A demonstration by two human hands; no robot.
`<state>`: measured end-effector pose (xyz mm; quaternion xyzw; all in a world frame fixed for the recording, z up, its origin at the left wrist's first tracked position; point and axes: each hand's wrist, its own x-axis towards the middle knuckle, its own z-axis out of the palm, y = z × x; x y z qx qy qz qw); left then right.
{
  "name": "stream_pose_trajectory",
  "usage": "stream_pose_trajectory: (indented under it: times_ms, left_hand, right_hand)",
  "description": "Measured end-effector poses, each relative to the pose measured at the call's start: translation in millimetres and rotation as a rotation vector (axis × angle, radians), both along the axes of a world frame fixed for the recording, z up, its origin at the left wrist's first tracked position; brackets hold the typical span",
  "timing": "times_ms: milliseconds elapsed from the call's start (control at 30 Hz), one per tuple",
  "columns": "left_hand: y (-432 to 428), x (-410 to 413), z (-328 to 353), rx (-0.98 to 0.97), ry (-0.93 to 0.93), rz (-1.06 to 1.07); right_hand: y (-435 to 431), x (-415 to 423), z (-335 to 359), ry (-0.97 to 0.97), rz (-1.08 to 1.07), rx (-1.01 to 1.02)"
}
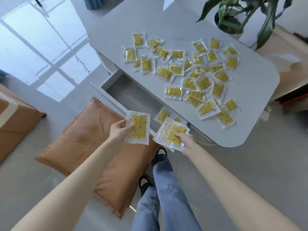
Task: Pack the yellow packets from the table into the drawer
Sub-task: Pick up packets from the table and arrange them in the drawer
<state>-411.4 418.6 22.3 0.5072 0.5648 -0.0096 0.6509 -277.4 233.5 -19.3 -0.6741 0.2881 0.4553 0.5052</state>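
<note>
Several yellow packets point(188, 70) in clear wrappers lie scattered over the grey table point(166, 22). Under the table's near-left edge the drawer point(130, 94) stands pulled out. One packet point(163, 115) lies in its right end. My left hand point(119, 130) grips a single yellow packet point(138, 127) by its left edge, just in front of the drawer. My right hand point(187, 141) holds a small stack of yellow packets point(173, 135), fanned out, near the drawer's right end.
A potted plant point(233, 15) stands at the table's far right. An orange-brown cushion point(86, 142) lies on the floor left of my legs, and another brown cushion point(15, 119) sits at the far left. A low wooden shelf point(293, 97) stands to the right.
</note>
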Motion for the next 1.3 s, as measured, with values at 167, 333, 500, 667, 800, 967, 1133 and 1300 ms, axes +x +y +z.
stream_pose_trajectory:
  times_ms: [167, 333, 500, 667, 800, 967, 1133, 1300]
  left_hand:
    - [23.3, 45.7, -64.6, 0.012, 0.04, -0.059]
    - [43.9, 96.9, -147.7, 0.044, 0.066, -0.143]
    - [55.1, 146.7, -229.1, 0.11, 0.093, -0.271]
    - [60.7, 178.3, -307.4, 0.142, 0.158, -0.326]
    - [66.4, 194.6, -348.5, 0.151, 0.188, -0.36]
    - [72.2, 212.6, -373.3, 0.171, 0.198, -0.391]
    - [73.4, 218.7, -379.5, 0.214, 0.167, -0.379]
    - [68.8, 206.9, -378.4, 0.312, 0.126, -0.36]
  right_hand:
    - [17.6, 25.3, -66.6, 0.016, -0.06, -0.068]
    - [37.9, 59.0, -153.0, 0.0, -0.074, -0.127]
    - [55.5, 80.0, -231.7, -0.01, -0.082, -0.137]
    - [68.0, 97.3, -290.7, -0.037, -0.093, -0.155]
    - [73.9, 106.1, -322.3, -0.06, -0.095, -0.179]
    - [77.6, 113.3, -345.7, -0.121, -0.12, -0.216]
    - [81.0, 107.2, -352.8, -0.295, -0.076, -0.29]
    - [79.0, 101.0, -342.1, -0.441, -0.123, -0.276]
